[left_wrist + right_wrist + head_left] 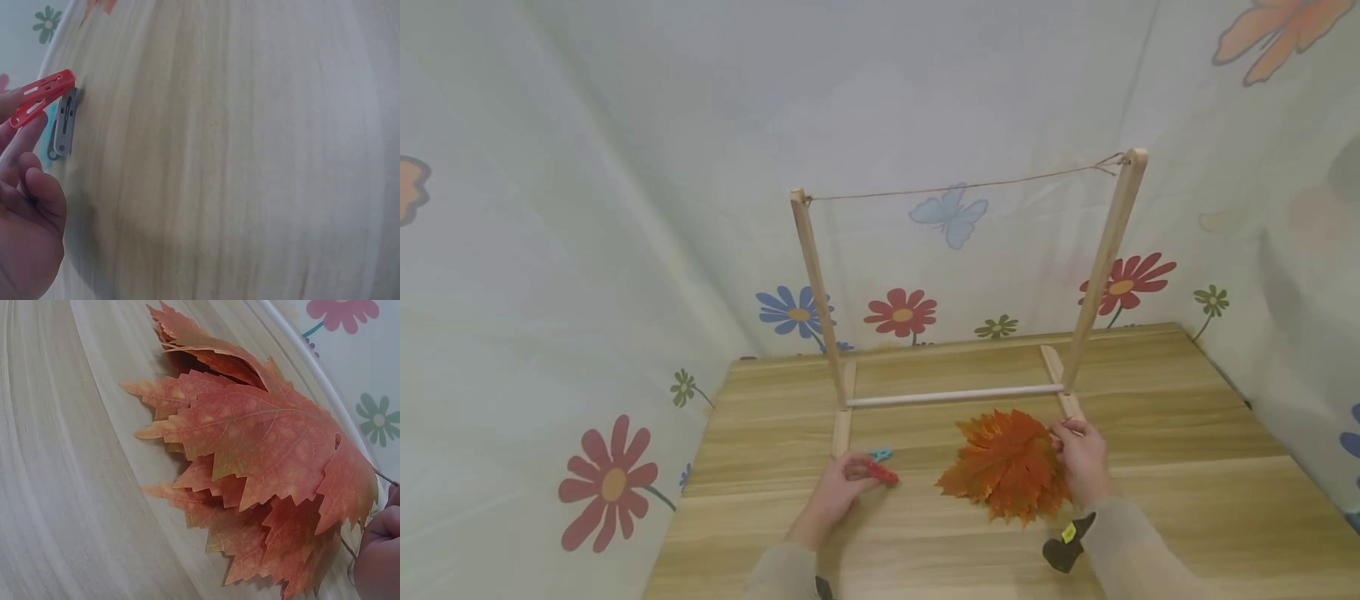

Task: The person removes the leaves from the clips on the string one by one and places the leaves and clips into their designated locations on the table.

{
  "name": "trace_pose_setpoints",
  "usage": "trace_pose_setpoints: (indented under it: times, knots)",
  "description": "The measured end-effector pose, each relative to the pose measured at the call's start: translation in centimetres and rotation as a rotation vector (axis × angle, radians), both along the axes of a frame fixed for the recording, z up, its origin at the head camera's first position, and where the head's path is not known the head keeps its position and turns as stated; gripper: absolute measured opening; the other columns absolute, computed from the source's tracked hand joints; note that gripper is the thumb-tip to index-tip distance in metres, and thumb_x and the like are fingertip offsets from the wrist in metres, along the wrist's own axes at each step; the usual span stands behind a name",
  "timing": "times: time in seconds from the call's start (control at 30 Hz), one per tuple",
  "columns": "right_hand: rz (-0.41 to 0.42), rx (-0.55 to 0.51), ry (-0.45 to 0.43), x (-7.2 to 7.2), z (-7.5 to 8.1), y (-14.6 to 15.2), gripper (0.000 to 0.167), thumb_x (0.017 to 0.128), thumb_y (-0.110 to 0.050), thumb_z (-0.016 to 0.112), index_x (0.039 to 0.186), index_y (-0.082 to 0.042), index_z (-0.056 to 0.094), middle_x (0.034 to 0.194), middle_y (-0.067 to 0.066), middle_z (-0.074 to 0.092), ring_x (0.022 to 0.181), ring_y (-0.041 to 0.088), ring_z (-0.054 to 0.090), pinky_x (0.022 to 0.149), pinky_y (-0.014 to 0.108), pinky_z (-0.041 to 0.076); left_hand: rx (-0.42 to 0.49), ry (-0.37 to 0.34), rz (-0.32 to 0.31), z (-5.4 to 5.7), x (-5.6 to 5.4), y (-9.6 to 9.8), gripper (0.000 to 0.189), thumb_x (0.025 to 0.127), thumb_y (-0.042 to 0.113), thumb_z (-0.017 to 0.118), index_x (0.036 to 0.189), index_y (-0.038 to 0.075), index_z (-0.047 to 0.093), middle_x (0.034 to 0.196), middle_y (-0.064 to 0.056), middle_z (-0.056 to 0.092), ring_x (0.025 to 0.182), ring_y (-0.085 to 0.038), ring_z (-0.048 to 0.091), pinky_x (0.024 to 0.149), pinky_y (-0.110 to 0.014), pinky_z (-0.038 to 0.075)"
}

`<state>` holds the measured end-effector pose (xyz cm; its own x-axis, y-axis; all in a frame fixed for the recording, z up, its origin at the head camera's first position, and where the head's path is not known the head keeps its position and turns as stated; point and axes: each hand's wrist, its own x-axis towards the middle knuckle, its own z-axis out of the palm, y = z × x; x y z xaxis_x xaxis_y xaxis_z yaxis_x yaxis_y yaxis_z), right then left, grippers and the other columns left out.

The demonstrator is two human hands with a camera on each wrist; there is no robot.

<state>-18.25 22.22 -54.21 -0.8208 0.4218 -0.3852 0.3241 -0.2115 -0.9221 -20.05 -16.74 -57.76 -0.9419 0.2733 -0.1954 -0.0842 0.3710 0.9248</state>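
Between thumb and fingers, my left hand [833, 493] pinches a red plastic clothespin [883, 474], tilted over the tabletop. In the left wrist view a grey clothespin [65, 123] lies right under the tip of the red one, and a teal clothespin [880, 455] shows just behind. On the right, a pile of orange-red maple leaves [1003, 467] with jagged edges overlaps on the wood. My right hand [1084, 460] is at the pile's right side, pinching a leaf by its thin stem [386, 477]. The fingertips are partly cut off in the right wrist view.
Beyond the hands stands a wooden frame with two posts [1105, 267], a twine line [955, 188] tied between their tops and a white rod [955, 396] low down. A black heart-shaped item [1063, 552] is near the right sleeve. Flower-printed fabric [625, 292] surrounds the table [970, 558].
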Motion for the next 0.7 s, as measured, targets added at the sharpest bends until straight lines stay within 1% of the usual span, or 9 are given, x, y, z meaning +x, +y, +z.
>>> trace_pose_setpoints:
  times: [0.03, 0.13, 0.2, 0.27, 0.3, 0.43, 0.53, 0.7]
  knots:
    - [0.003, -0.003, -0.001, 0.0, 0.0, 0.0, 0.035, 0.095, -0.011, 0.052, 0.123, 0.006, 0.039, 0.098, 0.009, 0.058, 0.064, 0.006, 0.054, 0.057, 0.019, 0.046, -0.003, 0.006, -0.004, -0.1, 0.1, 0.0, 0.043, 0.082, 0.027, 0.072, 0.116, 0.006, 0.057, 0.107, -0.008, 0.065, 0.057, -0.010, 0.048, 0.044, -0.020, 0.039]
    - [0.011, -0.008, 0.001, 0.2, -0.1, 0.1, 0.035, 0.096, -0.011, 0.052, 0.123, 0.006, 0.038, 0.100, 0.010, 0.058, 0.065, 0.006, 0.054, 0.058, 0.019, 0.046, -0.008, 0.007, -0.002, -0.2, 0.4, -0.1, 0.044, 0.082, 0.027, 0.072, 0.119, 0.007, 0.056, 0.108, -0.007, 0.065, 0.061, -0.012, 0.051, 0.045, -0.020, 0.040]
    - [0.013, -0.009, 0.000, 0.2, -0.1, 0.1, 0.034, 0.096, -0.011, 0.051, 0.123, 0.005, 0.038, 0.100, 0.010, 0.058, 0.066, 0.006, 0.054, 0.058, 0.020, 0.046, 0.003, 0.011, 0.000, -0.3, 0.7, -0.1, 0.045, 0.082, 0.026, 0.072, 0.120, 0.007, 0.056, 0.108, -0.007, 0.065, 0.069, -0.015, 0.054, 0.046, -0.021, 0.040]
    - [0.016, -0.009, -0.001, 0.3, -0.1, 0.1, 0.034, 0.096, -0.012, 0.051, 0.123, 0.005, 0.038, 0.100, 0.009, 0.057, 0.067, 0.006, 0.054, 0.058, 0.020, 0.046, 0.026, 0.016, 0.010, -0.4, 0.9, -0.1, 0.045, 0.082, 0.023, 0.072, 0.121, 0.006, 0.056, 0.108, -0.009, 0.065, 0.067, -0.017, 0.053, 0.044, -0.020, 0.039]
    - [0.017, -0.009, -0.002, 0.4, -0.1, 0.1, 0.035, 0.096, -0.012, 0.051, 0.123, 0.006, 0.038, 0.099, 0.009, 0.057, 0.067, 0.007, 0.054, 0.058, 0.020, 0.046, 0.040, 0.021, 0.012, -0.5, 1.1, -0.1, 0.045, 0.083, 0.022, 0.071, 0.121, 0.005, 0.055, 0.108, -0.009, 0.065, 0.069, -0.017, 0.054, 0.044, -0.020, 0.039]
    - [0.019, -0.008, 0.003, 0.5, -0.3, 0.2, 0.035, 0.096, -0.011, 0.052, 0.122, 0.007, 0.038, 0.087, 0.003, 0.057, 0.065, 0.006, 0.054, 0.055, 0.019, 0.045, 0.082, 0.023, 0.021, -0.7, 1.5, -0.2, 0.042, 0.083, 0.017, 0.070, 0.120, 0.003, 0.056, 0.107, -0.009, 0.066, 0.056, -0.014, 0.048, 0.040, -0.020, 0.036]
    - [0.016, -0.014, 0.011, 0.6, -0.5, 0.3, 0.032, 0.095, -0.011, 0.052, 0.119, 0.006, 0.039, 0.080, 0.000, 0.056, 0.062, 0.006, 0.053, 0.053, 0.019, 0.044, 0.083, 0.001, 0.030, -0.8, 1.7, -0.5, 0.042, 0.083, 0.020, 0.071, 0.119, 0.005, 0.056, 0.107, -0.007, 0.067, 0.047, -0.011, 0.042, 0.038, -0.020, 0.035]
    - [0.010, -0.033, 0.012, 0.5, -0.7, 0.3, 0.031, 0.095, -0.012, 0.053, 0.119, 0.004, 0.041, 0.081, 0.000, 0.057, 0.063, 0.006, 0.053, 0.053, 0.019, 0.044, 0.054, -0.050, 0.061, -1.0, 2.2, -1.1, 0.050, 0.082, 0.028, 0.071, 0.126, 0.009, 0.053, 0.110, -0.006, 0.063, 0.044, -0.009, 0.040, 0.037, -0.019, 0.035]
